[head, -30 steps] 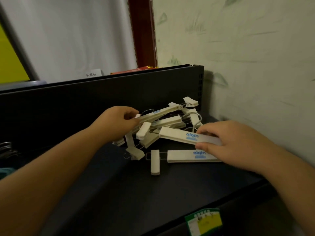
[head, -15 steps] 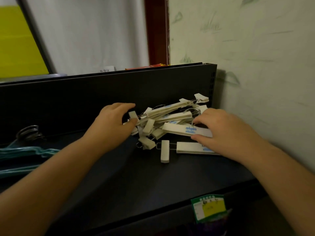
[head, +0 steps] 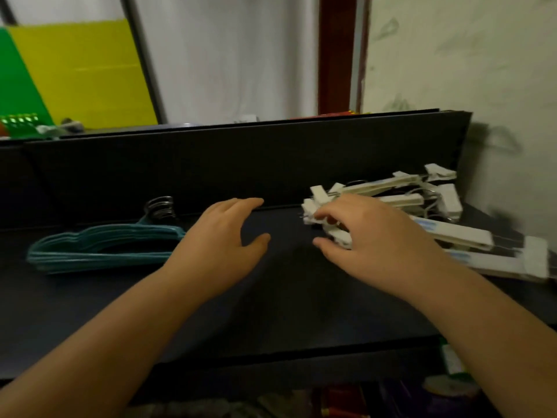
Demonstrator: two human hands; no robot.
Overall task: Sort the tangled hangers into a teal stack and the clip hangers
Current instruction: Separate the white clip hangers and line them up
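Dark shelf, flat top, black back panel upright along far edge.

Teal hangers stacked flat at left of shelf, nested, metal hooks bunched up against back panel. Right end of stack just beside left wrist, partly hidden behind it.

Clip hangers piled at right end of shelf, white bars and clips crossed over each other, wire hooks poking out mid-pile. Pile up against back panel, near pale wall on right. Two long white bars with blue print lower right, one partly under right forearm; right edge blurred, detail unreadable.

Left hand over bare shelf between the two groups, palm down, fingers straight and relaxed, thumb out to the side, holding nothing. Contact with shelf: cannot tell.

Right hand on left end of clip pile, fingers curled down over white clips, fingertips touching them; real pinch or just resting: cannot tell, hand covers the contact. Thumb stretched left, low over shelf.

In the way: right hand and forearm cover near left part of clip pile. Open shelf surface between both hands.

Behind shelf: white curtain, dark red post, yellow and green panels upper left. Small cluttered items at far left behind panel, too blurred to identify. Below front edge, lower shelf with coloured goods, dim, unidentifiable.
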